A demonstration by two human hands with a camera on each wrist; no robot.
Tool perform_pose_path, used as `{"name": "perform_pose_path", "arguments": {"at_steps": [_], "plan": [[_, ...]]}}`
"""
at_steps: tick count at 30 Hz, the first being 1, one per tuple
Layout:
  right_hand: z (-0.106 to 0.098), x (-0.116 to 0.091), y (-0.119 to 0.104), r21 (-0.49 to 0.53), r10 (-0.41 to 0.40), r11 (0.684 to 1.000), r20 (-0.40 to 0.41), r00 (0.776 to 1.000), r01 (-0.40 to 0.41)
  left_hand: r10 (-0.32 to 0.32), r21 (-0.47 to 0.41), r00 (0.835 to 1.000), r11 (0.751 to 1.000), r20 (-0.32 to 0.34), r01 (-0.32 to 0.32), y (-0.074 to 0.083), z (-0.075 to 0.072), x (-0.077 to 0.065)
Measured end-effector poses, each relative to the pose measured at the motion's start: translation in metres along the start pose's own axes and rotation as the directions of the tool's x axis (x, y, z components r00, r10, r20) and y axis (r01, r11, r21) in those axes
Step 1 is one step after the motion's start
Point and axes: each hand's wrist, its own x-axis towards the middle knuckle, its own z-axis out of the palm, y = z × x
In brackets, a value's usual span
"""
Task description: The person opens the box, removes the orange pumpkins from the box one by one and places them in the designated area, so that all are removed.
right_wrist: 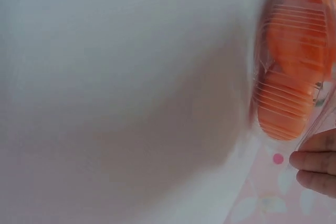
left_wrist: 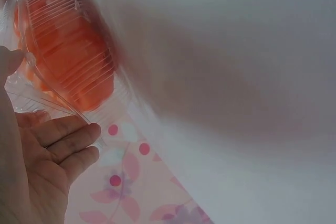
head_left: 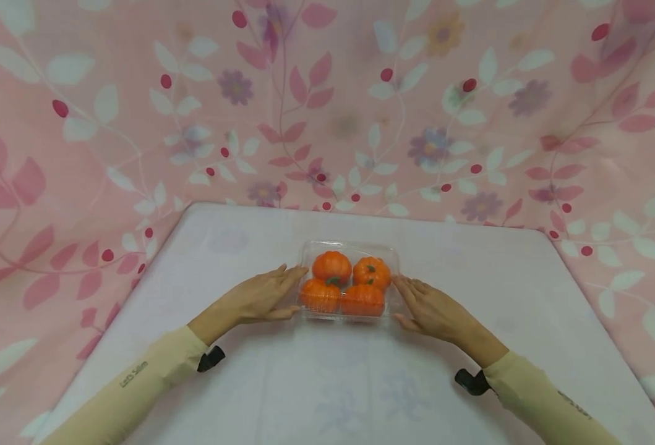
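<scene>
A clear plastic box (head_left: pixel 350 316) with ribbed walls holds several small orange pumpkins (head_left: pixel 331 267) with green stems. At its left side my left hand (head_left: pixel 266 298) touches the box, fingers fairly straight along the side and thumb at the front corner. My right hand (head_left: pixel 434 310) rests against the opposite side in the same way. In the left wrist view, the thumb and fingertips (left_wrist: pixel 90 129) meet the box's thin rim. Just the fingertips (right_wrist: pixel 310 169) of the right hand show in the right wrist view, at the rim; its thumb is hidden there.
A white cloth (head_left: pixel 327 377) with faint flower prints covers the table under the box and arms. Behind and beside it hangs a pink curtain (head_left: pixel 349 123) with leaves and flowers. Light sleeves cover both forearms, with a small black device (head_left: pixel 211 358) at the left wrist.
</scene>
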Motion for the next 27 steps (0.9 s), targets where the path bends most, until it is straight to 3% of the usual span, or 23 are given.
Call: {"name": "perform_pose_path", "arguments": {"at_steps": [5, 9, 16, 23, 27], "plan": [[-0.001, -0.002, 0.001, 0.035, 0.023, 0.999, -0.019, 1.000, -0.022, -0.026, -0.026, 1.000, 0.999, -0.016, 0.025, -0.001, -0.002, 0.000], [0.006, -0.009, -0.001, 0.109, 0.098, 0.990, -0.035, 0.995, -0.094, -0.066, -0.065, 0.997, 0.996, -0.031, 0.064, -0.001, 0.000, -0.005], [0.017, -0.020, -0.007, 0.355, 0.319, 0.889, -0.026, 0.947, -0.290, -0.107, -0.152, 0.983, 0.985, -0.149, 0.084, 0.001, 0.002, -0.012], [0.020, -0.013, -0.002, 0.475, 0.371, 0.836, -0.122, 0.921, -0.274, -0.136, -0.248, 0.961, 0.966, -0.239, 0.075, -0.003, 0.007, -0.010], [0.022, -0.009, 0.004, 0.521, 0.423, 0.799, -0.136, 0.896, -0.298, -0.141, -0.268, 0.947, 0.961, -0.289, 0.061, -0.008, 0.009, -0.004]]}}
